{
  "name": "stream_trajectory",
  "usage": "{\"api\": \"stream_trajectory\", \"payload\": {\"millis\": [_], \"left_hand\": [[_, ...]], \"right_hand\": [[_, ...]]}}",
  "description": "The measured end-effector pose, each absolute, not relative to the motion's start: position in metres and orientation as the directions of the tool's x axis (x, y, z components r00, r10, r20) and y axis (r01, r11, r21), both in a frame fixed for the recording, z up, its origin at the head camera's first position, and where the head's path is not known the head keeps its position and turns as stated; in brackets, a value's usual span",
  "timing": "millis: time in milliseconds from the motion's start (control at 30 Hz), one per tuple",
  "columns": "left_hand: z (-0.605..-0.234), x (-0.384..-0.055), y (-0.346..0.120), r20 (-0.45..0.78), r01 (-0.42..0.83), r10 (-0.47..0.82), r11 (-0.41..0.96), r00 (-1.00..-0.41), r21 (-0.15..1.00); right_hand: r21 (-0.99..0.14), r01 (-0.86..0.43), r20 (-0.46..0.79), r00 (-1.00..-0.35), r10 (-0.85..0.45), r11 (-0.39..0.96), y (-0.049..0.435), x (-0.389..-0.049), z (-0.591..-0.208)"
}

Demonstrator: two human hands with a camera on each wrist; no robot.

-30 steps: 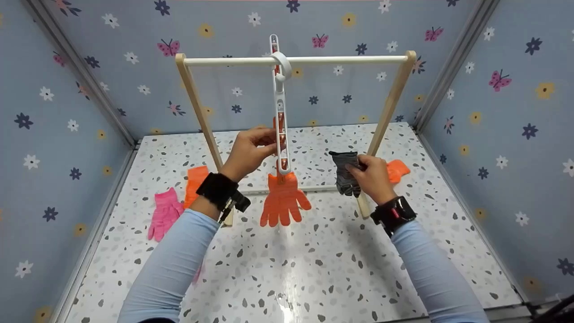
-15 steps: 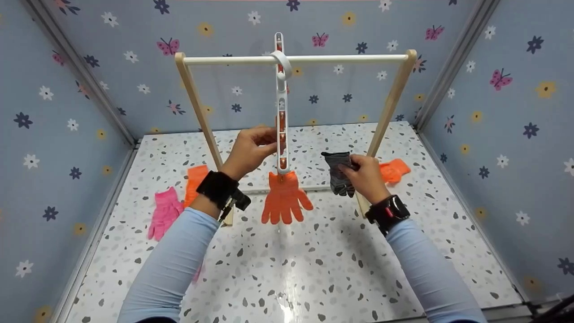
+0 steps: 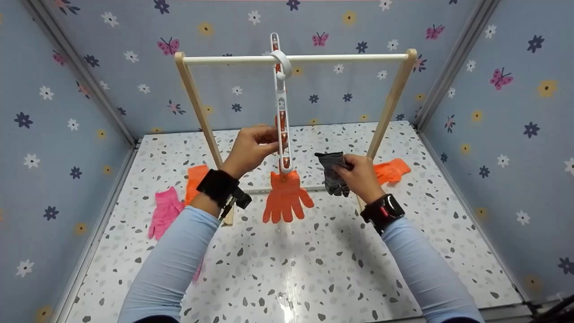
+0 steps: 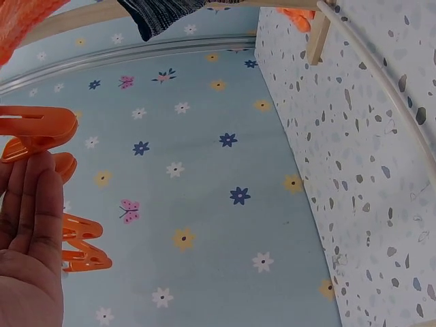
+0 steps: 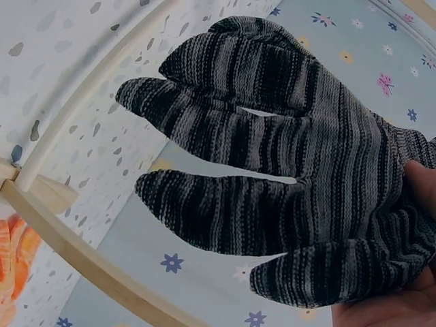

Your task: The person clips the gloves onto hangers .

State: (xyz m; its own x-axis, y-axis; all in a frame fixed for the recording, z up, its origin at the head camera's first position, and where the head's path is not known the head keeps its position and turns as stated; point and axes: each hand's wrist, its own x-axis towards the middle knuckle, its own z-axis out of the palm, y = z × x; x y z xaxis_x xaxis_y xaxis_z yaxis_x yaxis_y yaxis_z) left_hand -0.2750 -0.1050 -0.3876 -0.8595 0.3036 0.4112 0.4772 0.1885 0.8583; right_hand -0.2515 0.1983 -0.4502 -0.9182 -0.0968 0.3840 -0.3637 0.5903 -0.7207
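Observation:
A white clip hanger (image 3: 281, 96) hangs from the rod, seen nearly end-on, with orange clips along it. My left hand (image 3: 252, 146) is at its near half and pinches an orange clip (image 4: 41, 126); the thumb is partly hidden in the left wrist view. An orange glove (image 3: 287, 197) dangles fingers down from the hanger's near end. To the right, my right hand (image 3: 362, 174) pinches a grey-and-black striped knit glove (image 5: 327, 150) near its cuff, thumb on one face. That glove hangs in the air, fingers down, apart from the hanger.
A wooden rack (image 3: 391, 105) with a white top rod (image 3: 345, 58) stands on the speckled floor (image 3: 314, 269). A pink glove (image 3: 165, 213) and an orange glove (image 3: 195, 179) lie at left, another orange glove (image 3: 393, 171) at right. Flower-patterned walls enclose three sides.
My right hand has moved left with the striped glove, nearer the hanger. The left hand stays almost in place while the hanger and its orange glove swing slightly.

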Motion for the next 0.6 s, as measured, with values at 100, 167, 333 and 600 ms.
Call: {"api": "stream_trajectory", "payload": {"millis": [100,167,333,600], "left_hand": [[-0.3875,-0.2755,-0.1038,0.416,0.481,0.300,0.189,-0.858,0.856],[-0.3875,-0.2756,-0.1030,0.423,0.488,0.300,0.193,-0.855,0.851],[-0.3881,-0.2769,-0.1026,0.437,0.507,0.305,0.206,-0.846,0.837],[-0.3905,-0.2778,-0.1003,0.471,0.533,0.293,0.182,-0.832,0.826]], "right_hand": [[-0.715,-0.364,0.381,-0.919,-0.104,0.596,0.1953,-0.2521,-0.4500],[-0.707,-0.369,0.386,-0.916,-0.107,0.603,0.1940,-0.2525,-0.4501],[-0.694,-0.373,0.391,-0.914,-0.112,0.616,0.1925,-0.2516,-0.4509],[-0.687,-0.375,0.385,-0.914,-0.126,0.622,0.1876,-0.2512,-0.4507]]}}
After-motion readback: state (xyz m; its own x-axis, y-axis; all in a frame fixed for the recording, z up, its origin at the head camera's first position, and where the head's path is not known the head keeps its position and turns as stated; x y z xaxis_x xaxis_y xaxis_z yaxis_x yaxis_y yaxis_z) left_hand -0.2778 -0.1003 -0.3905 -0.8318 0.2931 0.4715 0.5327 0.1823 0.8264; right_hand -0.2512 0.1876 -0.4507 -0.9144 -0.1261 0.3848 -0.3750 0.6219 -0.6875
